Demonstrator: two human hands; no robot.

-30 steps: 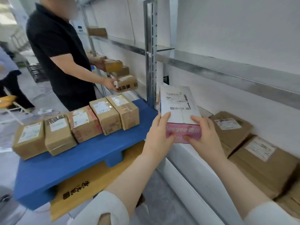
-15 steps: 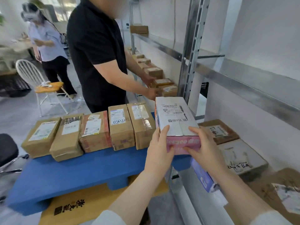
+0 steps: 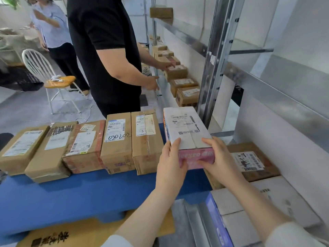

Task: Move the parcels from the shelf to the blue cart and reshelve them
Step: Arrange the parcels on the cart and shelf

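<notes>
The parcel [image 3: 187,132], a white carton with a pink near end, sits between both hands, over the right end of the cart [image 3: 89,193] and just beside the row of boxes [image 3: 146,139] to the left hand's side. The left hand [image 3: 170,163] clasps its near left corner, thumb on top; the right hand [image 3: 219,157] clasps the near right corner likewise. Whether it rests on the deck yet I cannot tell. It looks stiff and square-edged, probably light to middling, since fingers at one end carry it level. Its taped faces may be a little slick, so hold it by the two long sides or under the near edge, not by the label. Right of the right hand, more parcels lie on the shelf [image 3: 195,220]. Beyond the cart another person [image 3: 106,50] reaches toward further shelves.
</notes>
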